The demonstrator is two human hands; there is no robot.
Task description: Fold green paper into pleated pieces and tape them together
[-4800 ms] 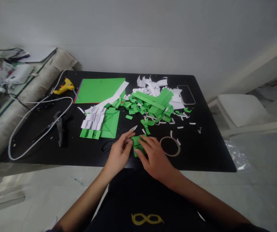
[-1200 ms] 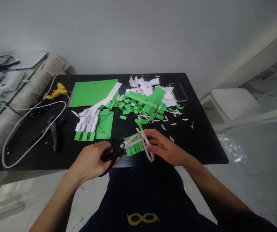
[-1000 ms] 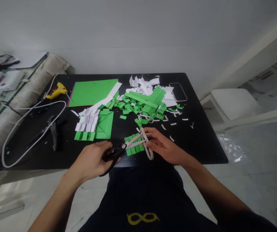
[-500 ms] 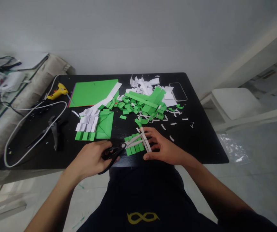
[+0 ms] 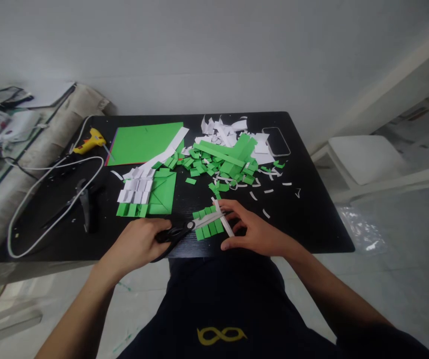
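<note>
Gripped by their black handles, the scissors (image 5: 191, 226) are in my left hand (image 5: 145, 240), with the blades nearly closed and pointing right. The blades cross a narrow white paper strip (image 5: 226, 223), which my right hand (image 5: 249, 228) holds between its fingers and thumb. Under the blades lies a small block of folded green paper pieces (image 5: 210, 230) in several rows. To the left, a folded white paper piece (image 5: 135, 188) rests on a green paper square (image 5: 164, 192). My right fingertips are partly hidden behind the strip.
Green and white paper scraps (image 5: 229, 154) are heaped at the back centre of the black table (image 5: 311, 219). A yellow glue gun (image 5: 91, 141), a white cable (image 5: 16, 214), black-handled pliers (image 5: 84, 204) and green sheets (image 5: 147, 142) lie left. A clear phone case (image 5: 278, 142) sits at back right.
The scissor blades have closed from wide apart to nearly together across the white strip. A small white piece now sits at an angle by the strip's upper end.
</note>
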